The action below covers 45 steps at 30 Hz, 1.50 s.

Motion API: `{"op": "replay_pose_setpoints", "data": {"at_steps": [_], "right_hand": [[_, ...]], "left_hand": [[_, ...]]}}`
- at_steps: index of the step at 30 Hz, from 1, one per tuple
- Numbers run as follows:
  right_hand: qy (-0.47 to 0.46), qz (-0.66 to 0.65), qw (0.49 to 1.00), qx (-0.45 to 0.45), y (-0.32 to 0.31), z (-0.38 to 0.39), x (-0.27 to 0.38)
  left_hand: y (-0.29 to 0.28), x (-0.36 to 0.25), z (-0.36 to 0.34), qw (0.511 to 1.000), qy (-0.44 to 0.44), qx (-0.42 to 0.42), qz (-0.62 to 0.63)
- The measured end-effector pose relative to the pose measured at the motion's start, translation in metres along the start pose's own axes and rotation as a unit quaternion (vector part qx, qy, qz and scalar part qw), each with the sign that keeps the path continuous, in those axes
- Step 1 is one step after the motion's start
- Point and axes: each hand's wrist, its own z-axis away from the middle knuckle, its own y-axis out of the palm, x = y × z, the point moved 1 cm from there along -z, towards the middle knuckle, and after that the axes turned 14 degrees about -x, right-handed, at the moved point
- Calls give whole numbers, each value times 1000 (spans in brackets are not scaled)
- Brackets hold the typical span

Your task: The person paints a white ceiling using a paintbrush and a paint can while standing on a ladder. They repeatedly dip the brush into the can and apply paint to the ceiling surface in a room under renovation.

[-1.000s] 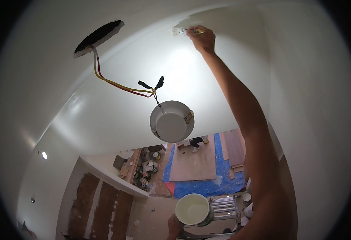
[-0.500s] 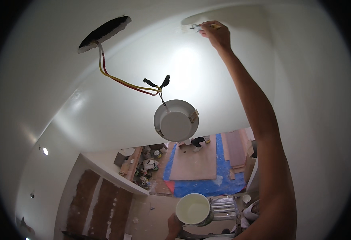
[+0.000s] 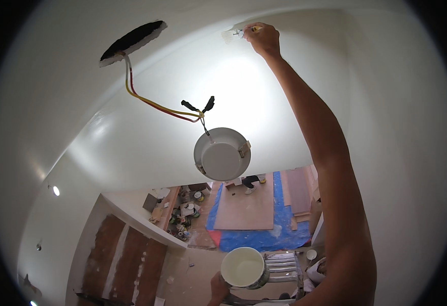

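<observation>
High against the white wall (image 3: 264, 102), just under the ceiling, my right hand (image 3: 264, 40) is closed around a paintbrush (image 3: 240, 33) with a yellowish handle. The bristles are at the wall beside a greyer, shaded strip; whether they touch it is hard to make out. Down low, my left hand (image 3: 218, 286) grips the left side of a white paint bucket (image 3: 260, 279), which holds pale off-white paint (image 3: 245, 265). Most of the left fingers are hidden by the bucket. My bare right arm stretches up across the right of the view.
A round downlight (image 3: 222, 157) dangles in front by red and yellow wires (image 3: 160, 106) from a ceiling hole (image 3: 137, 39). Below are a metal ladder (image 3: 283, 266), blue sheeting (image 3: 264, 239), a large board (image 3: 246, 213), a person's leg (image 3: 250, 184) and cluttered cans (image 3: 182, 219).
My right hand and the paintbrush have shifted left along the top of the wall. The left hand still holds the bucket in nearly the same place.
</observation>
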Motion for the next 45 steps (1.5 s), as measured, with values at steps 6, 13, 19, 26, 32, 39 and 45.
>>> {"op": "replay_pose_setpoints", "data": {"at_steps": [6, 13, 19, 26, 32, 39, 45], "right_hand": [[-10, 25, 999, -34, -48, -30, -18], [-42, 105, 991, -76, -94, -64, -26], [-16, 140, 986, -83, -133, -92, -37], [-41, 196, 975, -98, -166, -111, -44], [-75, 237, 956, -153, -195, -128, -46], [-199, 161, 943, -215, -179, -16, -52], [-212, 208, 936, -187, -134, -1, -55]], "left_hand": [[6, 17, -2, 999, -19, 18, 22], [8, 25, -2, 999, -5, 6, 31], [12, 30, -5, 999, -12, 16, 47], [29, 93, 0, 968, -125, 33, 215], [20, 93, 6, 976, -91, 50, 190], [9, -11, 7, 985, 1, 25, 171], [13, 77, -9, 985, 165, 39, 15]]}}
